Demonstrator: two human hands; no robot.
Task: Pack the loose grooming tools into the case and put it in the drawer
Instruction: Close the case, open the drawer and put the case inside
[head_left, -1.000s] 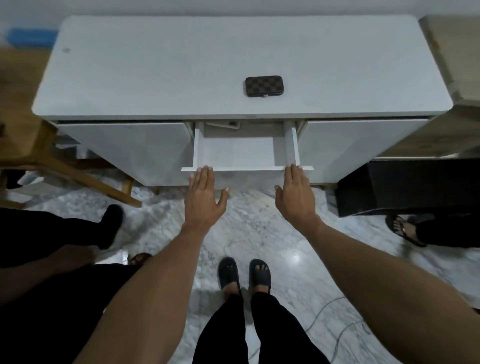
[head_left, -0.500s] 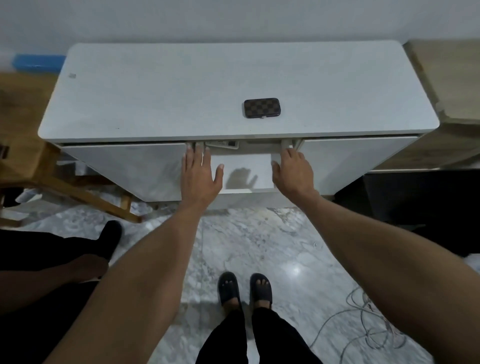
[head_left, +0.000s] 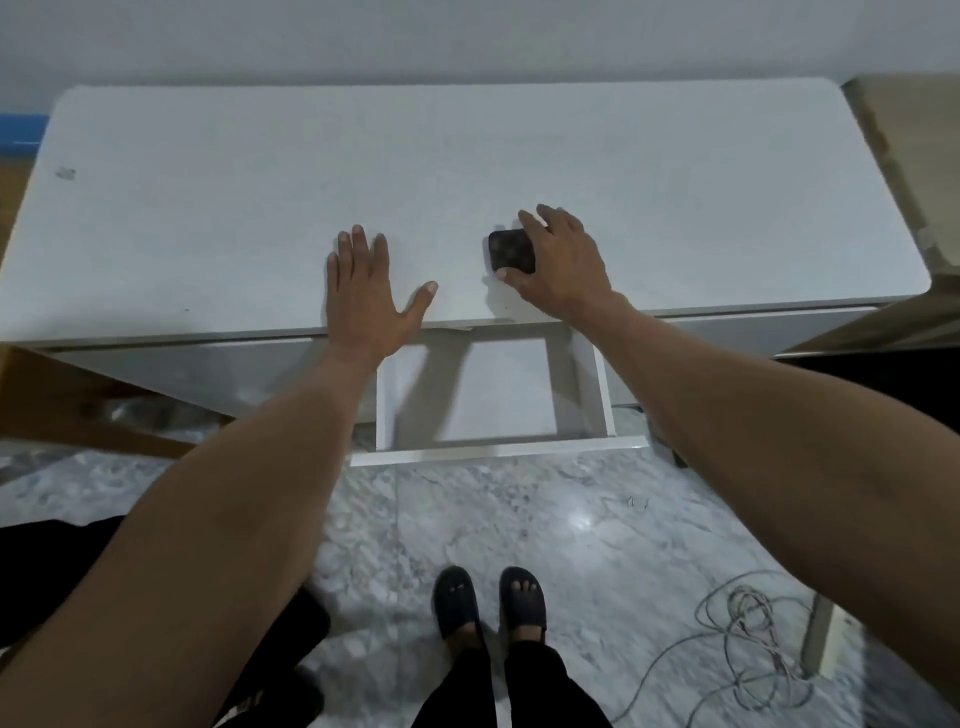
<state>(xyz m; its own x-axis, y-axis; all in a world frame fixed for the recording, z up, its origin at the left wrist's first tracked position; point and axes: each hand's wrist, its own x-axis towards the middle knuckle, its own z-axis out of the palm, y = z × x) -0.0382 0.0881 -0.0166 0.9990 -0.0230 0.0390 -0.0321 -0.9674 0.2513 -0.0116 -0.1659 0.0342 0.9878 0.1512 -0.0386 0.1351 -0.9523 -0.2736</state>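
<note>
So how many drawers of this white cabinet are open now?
1: the middle drawer is pulled out, below the right hand and the dark case. The fronts beside it look shut.

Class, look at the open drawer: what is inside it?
The drawer shows only its bare white bottom with arm shadows across it. Its back part lies hidden under the tabletop, and the left forearm covers the near left corner.

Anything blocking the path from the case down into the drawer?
Nothing visible. The right hand grips the case on the cabinet top, and the open drawer just below shows a bare floor. The left hand rests off to the side.
</note>
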